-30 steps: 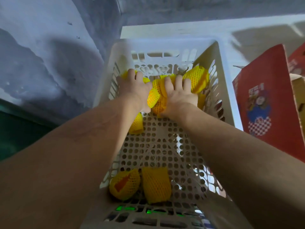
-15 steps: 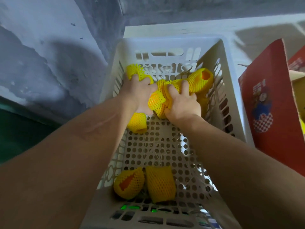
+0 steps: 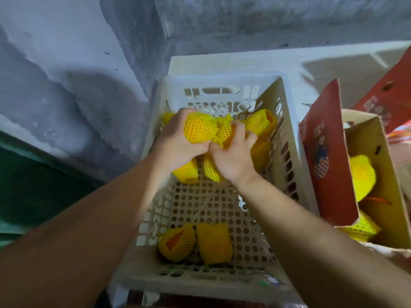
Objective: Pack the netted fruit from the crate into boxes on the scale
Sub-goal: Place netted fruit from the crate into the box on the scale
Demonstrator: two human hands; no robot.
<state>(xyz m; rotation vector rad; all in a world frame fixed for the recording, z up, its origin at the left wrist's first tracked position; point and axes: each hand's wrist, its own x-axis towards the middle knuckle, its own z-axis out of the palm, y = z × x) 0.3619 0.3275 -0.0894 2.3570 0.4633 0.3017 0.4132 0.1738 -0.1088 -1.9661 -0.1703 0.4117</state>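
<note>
Hands work at the far end of the white crate: left hand grips one netted fruit, right hand clutches another, two more lie near, beside the red box

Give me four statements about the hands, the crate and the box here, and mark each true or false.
1. Both hands grip netted fruit at the far end of the crate. True: left hand, right hand.
2. Two netted fruits lie at the crate's near end. True.
3. The red box is empty. False: it holds netted fruit.
4. The crate is blue. False: white, with a perforated floor.
</note>
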